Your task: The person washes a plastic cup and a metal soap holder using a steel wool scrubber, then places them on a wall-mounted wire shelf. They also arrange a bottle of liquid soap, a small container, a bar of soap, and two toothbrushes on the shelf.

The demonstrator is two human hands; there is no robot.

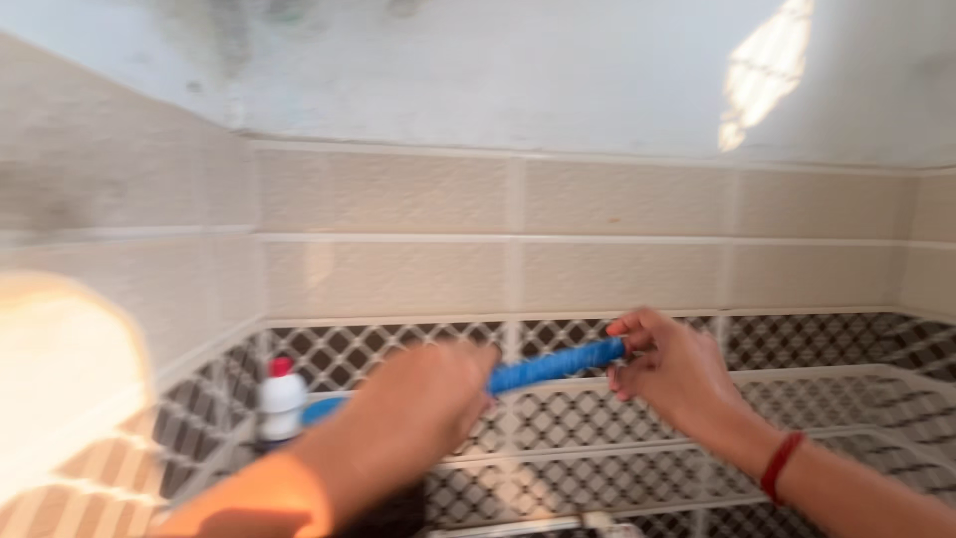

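Note:
A blue ribbed handle or tube [553, 365] stretches between my two hands in front of a tiled wall. My left hand [423, 399] grips its lower left part, with the rest of it hidden behind the hand. Fingertips of my right hand [669, 367] pinch its upper right end. A red band [780, 464] sits on my right wrist. The picture is blurred by motion.
A white bottle with a red cap [280, 397] stands in the corner at the lower left. Beige tiles [617, 239] cover the upper wall, dark diamond-patterned tiles [827, 344] the lower part. A bright blurred shape [60, 379] fills the left edge.

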